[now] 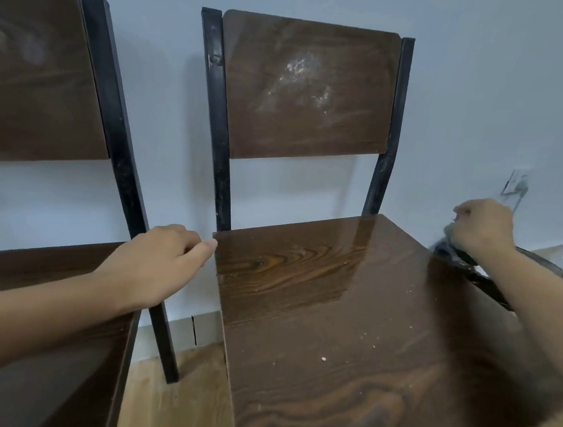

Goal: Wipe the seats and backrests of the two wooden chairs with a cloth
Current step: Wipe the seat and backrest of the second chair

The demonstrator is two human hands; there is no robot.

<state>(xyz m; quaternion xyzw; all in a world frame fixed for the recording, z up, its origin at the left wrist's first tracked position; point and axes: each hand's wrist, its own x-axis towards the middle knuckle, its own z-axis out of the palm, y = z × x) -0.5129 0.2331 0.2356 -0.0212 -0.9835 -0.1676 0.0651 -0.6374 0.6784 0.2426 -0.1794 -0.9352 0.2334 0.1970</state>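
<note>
Two chairs stand against the wall: the left chair, then the right chair, its seat crumbed and backrest smeared. The left hand, fingers loosely curled and empty, hovers between the seats. The right hand is clenched on what looks like the cloth past the seat's right edge; wiping seems about to start, so the cloth must come onto the seat.

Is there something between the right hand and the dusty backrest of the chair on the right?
Nothing visible blocks it. The right hand, closed on a blurred greyish thing, probably the cloth, is off the seat's right edge. Only the black frame post beside the backrest stands near that path.
</note>
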